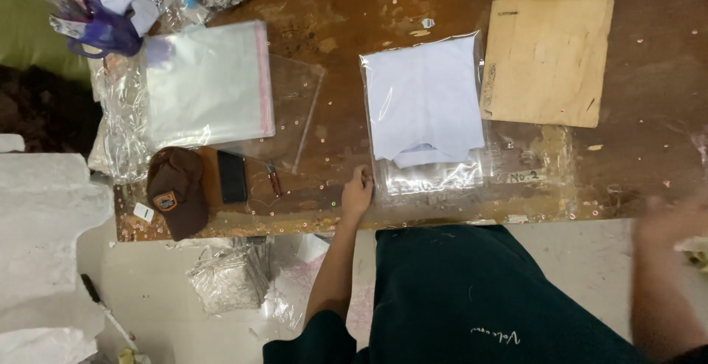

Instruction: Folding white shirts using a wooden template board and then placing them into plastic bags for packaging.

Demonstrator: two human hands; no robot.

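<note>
While the blurred right hand stays unreadable, left fingers pinch the bag on the scarred table.

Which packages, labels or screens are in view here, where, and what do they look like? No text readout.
Clear plastic bag holding a folded white garment: table centre, left hand at its lower left corner.
Stack of empty clear bags with a pink strip: table left, flat.
Black phone, screen dark: beside the brown cap, near edge.
Small white tag: left of the cap.
Pale tape label: table front, right of the bagged garment.
</note>
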